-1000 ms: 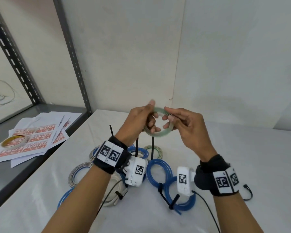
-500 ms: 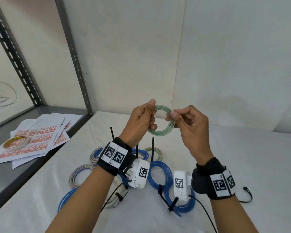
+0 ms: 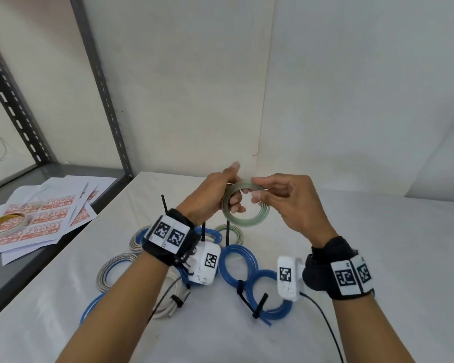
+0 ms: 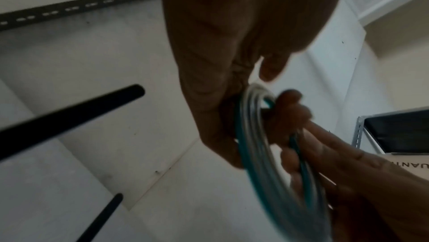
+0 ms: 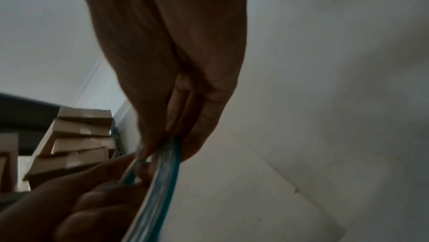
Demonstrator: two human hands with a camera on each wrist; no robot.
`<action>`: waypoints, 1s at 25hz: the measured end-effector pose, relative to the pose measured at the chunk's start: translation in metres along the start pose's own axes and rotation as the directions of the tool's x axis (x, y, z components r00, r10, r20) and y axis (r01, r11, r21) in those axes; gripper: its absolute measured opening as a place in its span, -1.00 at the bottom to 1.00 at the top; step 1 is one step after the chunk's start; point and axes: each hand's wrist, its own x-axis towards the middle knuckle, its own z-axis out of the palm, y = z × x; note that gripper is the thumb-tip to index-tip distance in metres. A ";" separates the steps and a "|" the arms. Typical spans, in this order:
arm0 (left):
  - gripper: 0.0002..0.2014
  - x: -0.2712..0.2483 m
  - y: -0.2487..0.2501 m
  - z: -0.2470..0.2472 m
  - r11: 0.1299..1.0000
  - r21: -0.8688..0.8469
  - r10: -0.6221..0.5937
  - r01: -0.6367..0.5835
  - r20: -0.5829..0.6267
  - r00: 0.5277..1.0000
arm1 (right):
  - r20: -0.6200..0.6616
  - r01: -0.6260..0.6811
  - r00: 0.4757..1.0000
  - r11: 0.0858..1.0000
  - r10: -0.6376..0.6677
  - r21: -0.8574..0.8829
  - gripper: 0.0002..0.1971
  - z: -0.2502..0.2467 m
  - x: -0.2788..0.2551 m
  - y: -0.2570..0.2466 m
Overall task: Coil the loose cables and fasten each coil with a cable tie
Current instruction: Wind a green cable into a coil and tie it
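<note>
- White walls meet in a corner behind a white desk (image 3: 378,258); a grey metal shelf (image 3: 24,271) runs along the left side.
- Both hands are raised above the desk, close together, each clamped on the same green coil (image 3: 249,218).
- Left hand (image 3: 210,195) grips the coil's left side, with fingers curled through the ring and the thumb on top.
- Right hand (image 3: 291,200) pinches the coil's upper right edge between thumb and fingertips; its other fingers are loosely bent.
- From the left wrist view the green coil (image 4: 260,154) shows several turns, green and pale strands together, with the left hand (image 4: 220,62) around it and the right hand's fingers (image 4: 290,114) hooked over its top.
- From the right wrist view the coil (image 5: 162,172) runs edge-on out of the right hand's (image 5: 176,81) pinch, with the left hand (image 5: 69,200) below it; both wrist pictures are blurred.
- On the desk below the hands lie finished coils: two blue coils (image 3: 247,271) side by side in the middle, bound with black ties (image 3: 257,305); a small green coil (image 3: 233,231) farther back with a tie standing upright; a grey coil (image 3: 110,271) and another blue coil (image 3: 89,307) on the left; a white coil (image 3: 173,302) partly hidden under the left forearm.
- On the shelf lie sheets of red labels (image 3: 42,224) with a tape roll (image 3: 4,225) resting on them.
- Cardboard boxes (image 5: 76,145) stand stacked in the right wrist view's background.
</note>
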 end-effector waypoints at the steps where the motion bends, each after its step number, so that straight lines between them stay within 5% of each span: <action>1: -0.51 0.001 0.001 0.004 0.996 0.067 -0.058 0.054 0.062 0.996 | 0.058 -0.015 0.998 0.999 0.018 -0.050 -0.73 -0.007 -0.002 -0.002; 6: -0.54 0.011 -0.007 0.034 0.975 0.130 -0.211 0.180 0.287 0.934 | 0.061 -0.054 0.996 0.977 0.068 -0.204 -0.77 -0.043 -0.019 -0.005; 10: -0.59 0.014 -0.011 0.069 0.977 0.127 -0.200 0.170 0.289 0.936 | 0.049 -0.113 0.990 0.962 0.129 -0.247 -0.80 -0.071 -0.034 -0.016; 13: -0.60 0.016 -0.020 0.095 0.950 0.273 -0.224 0.152 0.256 0.940 | 0.014 -0.295 0.949 0.905 0.314 -0.307 -0.93 -0.108 -0.053 -0.007; 15: -0.58 0.017 -0.028 0.106 0.923 0.354 -0.236 0.148 0.220 0.946 | 0.065 -0.418 0.843 0.724 0.535 -0.549 -0.87 -0.125 -0.072 0.012; 17: -0.59 0.015 -0.035 0.115 0.904 0.405 -0.239 0.140 0.203 0.950 | 0.095 -0.385 0.663 0.446 0.743 -0.808 -0.87 -0.123 -0.091 0.031; 19: -0.61 0.014 -0.039 0.121 0.896 0.422 -0.234 0.137 0.186 0.954 | 0.070 -0.311 0.563 0.290 0.823 -0.905 -0.75 -0.114 -0.103 0.048; 22: -0.62 0.011 -0.042 0.122 0.903 0.414 -0.192 0.115 0.151 0.970 | 0.089 -0.290 0.621 0.333 0.779 -0.897 -0.86 -0.109 -0.104 0.048; 25: -0.62 0.013 -0.039 0.111 0.919 0.383 -0.148 0.093 0.118 0.982 | 0.088 -0.334 0.822 0.600 0.563 -0.727 -0.78 -0.118 -0.095 0.020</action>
